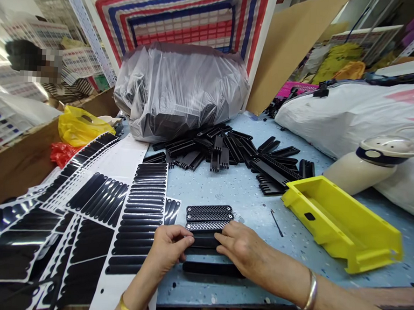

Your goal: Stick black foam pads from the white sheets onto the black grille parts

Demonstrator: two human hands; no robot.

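Observation:
A smooth black strip with rounded ends (204, 242) lies crosswise before me on the table. My left hand (170, 247) pinches at its left end, thumb and forefinger together. Over the right end rests my right hand (240, 247), fingers bent and pressed down on the strip. Just beyond are several black pieces with a pale mesh pattern (209, 212), lined up side by side. Nearer the table edge is a second smooth black strip (210, 269), its right end partly under my right hand. To the left lies a white sheet of black adhesive-looking strips (141, 212).
A heap of black slotted parts (224, 149) sits before a plastic-wrapped bundle (183, 85). At right are a yellow bin (343, 224), a cream bottle (364, 167) and a thin dark tool (277, 223). More strip sheets (92, 241) cover the left. Another person (57, 78) is far left.

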